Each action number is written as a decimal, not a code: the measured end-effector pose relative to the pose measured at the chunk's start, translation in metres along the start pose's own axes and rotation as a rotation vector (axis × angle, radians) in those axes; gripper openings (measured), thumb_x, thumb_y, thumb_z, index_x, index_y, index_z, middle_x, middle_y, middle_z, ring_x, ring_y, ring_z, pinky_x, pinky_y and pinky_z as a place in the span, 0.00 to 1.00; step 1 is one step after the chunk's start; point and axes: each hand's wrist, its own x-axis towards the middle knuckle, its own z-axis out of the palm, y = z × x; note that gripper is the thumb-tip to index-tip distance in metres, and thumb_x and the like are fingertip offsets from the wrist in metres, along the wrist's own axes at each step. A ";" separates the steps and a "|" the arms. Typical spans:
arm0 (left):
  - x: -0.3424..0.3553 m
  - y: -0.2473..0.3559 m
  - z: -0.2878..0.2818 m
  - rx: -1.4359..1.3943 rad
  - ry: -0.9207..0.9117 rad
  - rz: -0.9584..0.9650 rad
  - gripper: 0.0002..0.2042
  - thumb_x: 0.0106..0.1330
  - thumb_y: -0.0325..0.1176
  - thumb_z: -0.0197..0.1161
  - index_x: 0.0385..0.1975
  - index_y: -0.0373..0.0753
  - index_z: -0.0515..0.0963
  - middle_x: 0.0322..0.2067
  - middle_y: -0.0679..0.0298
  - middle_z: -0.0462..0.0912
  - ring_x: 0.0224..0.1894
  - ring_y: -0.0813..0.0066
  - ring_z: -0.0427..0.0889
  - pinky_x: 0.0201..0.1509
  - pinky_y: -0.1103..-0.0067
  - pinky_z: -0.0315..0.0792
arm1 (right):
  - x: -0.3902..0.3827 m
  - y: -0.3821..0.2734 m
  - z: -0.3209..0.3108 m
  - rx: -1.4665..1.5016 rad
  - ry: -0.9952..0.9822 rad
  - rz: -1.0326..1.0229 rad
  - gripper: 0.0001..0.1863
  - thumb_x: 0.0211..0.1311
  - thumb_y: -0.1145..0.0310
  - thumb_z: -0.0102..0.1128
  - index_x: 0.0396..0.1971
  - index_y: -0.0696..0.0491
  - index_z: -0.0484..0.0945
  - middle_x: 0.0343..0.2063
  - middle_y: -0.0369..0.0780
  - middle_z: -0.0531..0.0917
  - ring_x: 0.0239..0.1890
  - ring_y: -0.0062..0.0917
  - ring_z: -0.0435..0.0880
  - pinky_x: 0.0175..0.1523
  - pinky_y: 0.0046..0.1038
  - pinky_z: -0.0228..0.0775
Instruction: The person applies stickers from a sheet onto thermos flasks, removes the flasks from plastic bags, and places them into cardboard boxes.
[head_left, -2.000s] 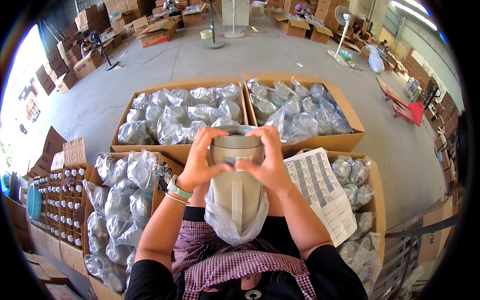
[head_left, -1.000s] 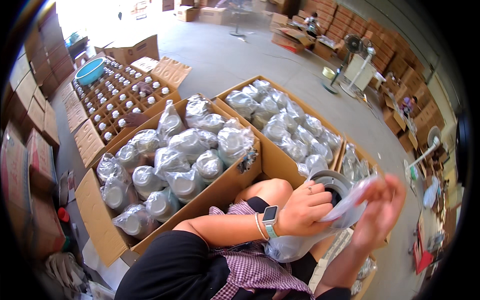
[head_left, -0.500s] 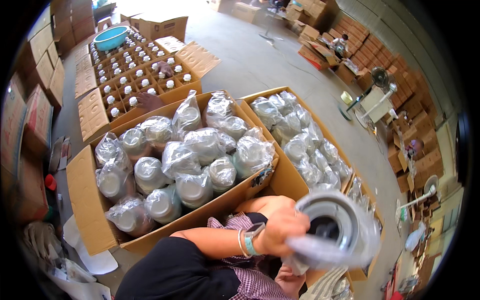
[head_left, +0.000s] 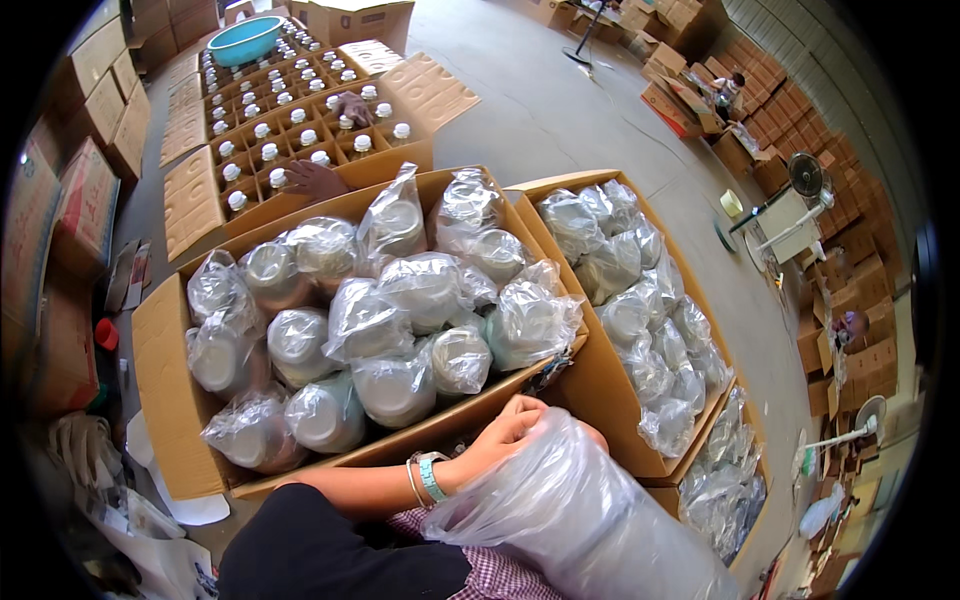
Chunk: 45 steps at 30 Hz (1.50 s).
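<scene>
Fingers curled, my left hand (head_left: 505,435) grips the top end of a crumpled clear plastic bag (head_left: 560,480). Inside this bag is a large cylindrical item that fills the lower right foreground, its shape blurred by the plastic. I cannot make out my right hand; the bag covers that area, and a small patch of skin behind it is unclear. Just beyond my left hand stands an open carton (head_left: 160,380) packed with bagged grey cups (head_left: 325,420), with a second carton of bagged pieces (head_left: 620,320) to its right.
Dividered cartons of white-capped bottles (head_left: 300,140) stand at back left, with dark gloves (head_left: 315,180) and a blue basin (head_left: 245,40) on them. Stacked boxes (head_left: 100,120) line the left. Fans (head_left: 805,175), more cartons and other people (head_left: 725,95) are at the right.
The grey item's open rim has swung down and rightward and is now covered by plastic. My left hand has moved up and left along the bag. The view has shifted slightly.
</scene>
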 end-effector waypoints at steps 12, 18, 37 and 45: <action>0.263 -0.018 -0.201 1.495 0.306 0.019 0.05 0.62 0.25 0.60 0.35 0.39 0.82 0.31 0.53 0.86 0.36 0.56 0.88 0.40 0.64 0.82 | 0.065 -0.012 0.000 -0.014 0.070 -0.014 0.48 0.53 0.33 0.65 0.63 0.57 0.73 0.54 0.42 0.82 0.52 0.28 0.82 0.59 0.32 0.74; 0.265 -0.061 -0.293 1.717 -0.383 -0.575 0.08 0.59 0.38 0.69 0.31 0.40 0.87 0.32 0.55 0.89 0.36 0.56 0.89 0.41 0.64 0.83 | 0.088 -0.017 -0.013 -0.028 0.133 -0.004 0.45 0.52 0.35 0.66 0.62 0.56 0.74 0.53 0.42 0.83 0.51 0.29 0.82 0.58 0.32 0.74; 0.228 -0.115 -0.356 0.874 -0.139 -0.393 0.20 0.63 0.41 0.74 0.53 0.42 0.84 0.36 0.68 0.90 0.40 0.72 0.89 0.43 0.71 0.84 | 0.091 -0.041 -0.015 -0.246 0.232 -0.061 0.39 0.51 0.42 0.69 0.59 0.53 0.77 0.51 0.42 0.85 0.51 0.31 0.84 0.57 0.32 0.76; 0.228 -0.078 -0.313 1.462 -0.141 -0.191 0.27 0.50 0.36 0.75 0.53 0.39 0.81 0.44 0.49 0.87 0.49 0.50 0.86 0.54 0.63 0.79 | 0.072 -0.063 -0.027 -0.308 0.265 -0.139 0.36 0.51 0.45 0.70 0.57 0.52 0.79 0.51 0.41 0.86 0.50 0.32 0.85 0.56 0.32 0.77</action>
